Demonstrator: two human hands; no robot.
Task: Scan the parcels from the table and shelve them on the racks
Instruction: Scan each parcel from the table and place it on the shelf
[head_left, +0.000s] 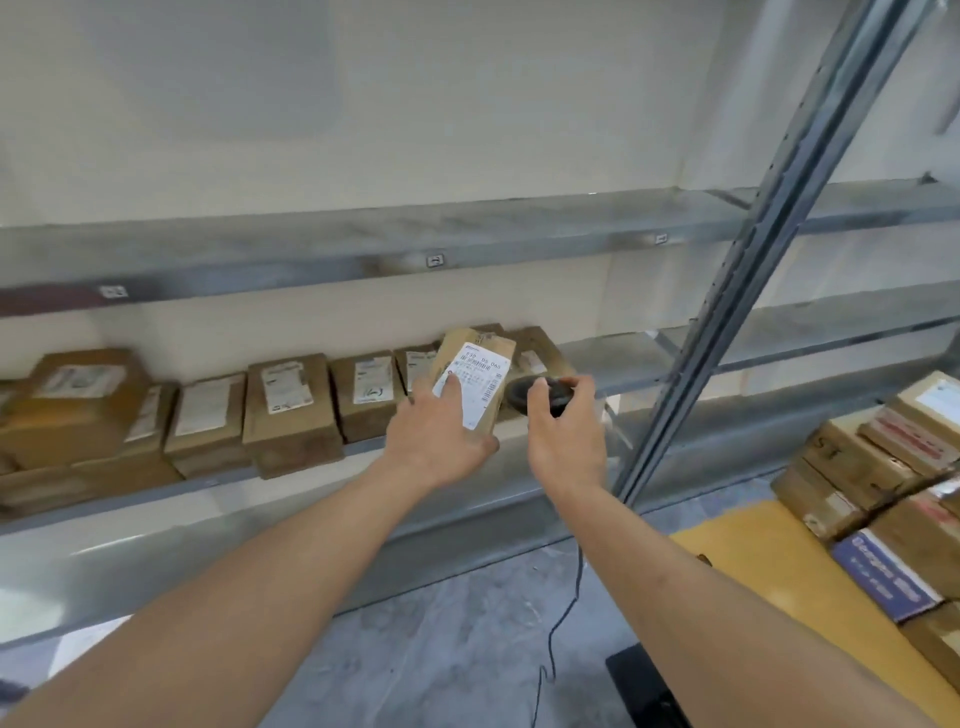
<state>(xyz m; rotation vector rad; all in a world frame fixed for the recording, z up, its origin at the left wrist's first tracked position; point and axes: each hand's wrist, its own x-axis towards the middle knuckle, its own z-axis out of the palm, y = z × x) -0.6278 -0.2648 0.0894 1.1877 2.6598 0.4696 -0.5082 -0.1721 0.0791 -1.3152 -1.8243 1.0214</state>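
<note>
My left hand (441, 434) grips a small brown cardboard parcel (493, 345) with a white barcode label facing me, held up in front of the rack's shelf (618, 364). My right hand (563, 428) holds a black handheld scanner (522, 395) just right of the parcel, its cable hanging down toward the floor. A row of several labelled brown parcels (291, 410) stands on the same shelf to the left of the held one.
A slanted metal upright (748, 291) of the rack crosses on the right. A yellow table (763, 566) at the lower right carries a stack of parcels (883, 467). An upper shelf (363, 254) runs above. Grey floor lies below.
</note>
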